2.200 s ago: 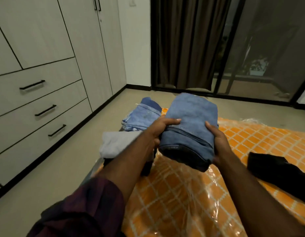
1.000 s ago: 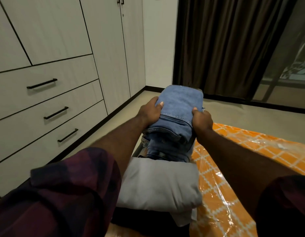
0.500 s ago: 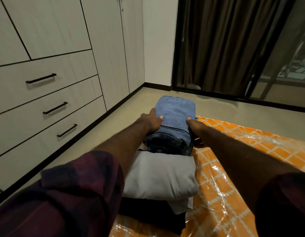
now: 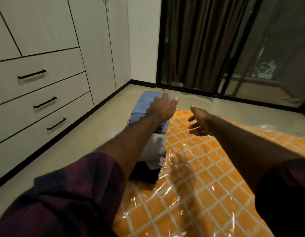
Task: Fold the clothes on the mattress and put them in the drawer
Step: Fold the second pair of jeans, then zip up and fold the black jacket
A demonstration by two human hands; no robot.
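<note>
Folded blue jeans (image 4: 145,106) sit at the far left corner of the plastic-wrapped orange mattress (image 4: 208,177). Nearer along its left edge lie a folded grey garment (image 4: 155,147) and a black garment (image 4: 145,175). The three drawers (image 4: 37,93) are closed.

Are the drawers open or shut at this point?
Shut: all three drawers sit flush with the wardrobe front, no gap showing.

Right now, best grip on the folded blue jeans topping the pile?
Grip the folded blue jeans by the long side edges, left hand on the left edge, right hand on the right, palms in. It's a thick bundle on the clothes pile; a side clamp probably keeps folds together, a top pinch might lift one layer.
</note>
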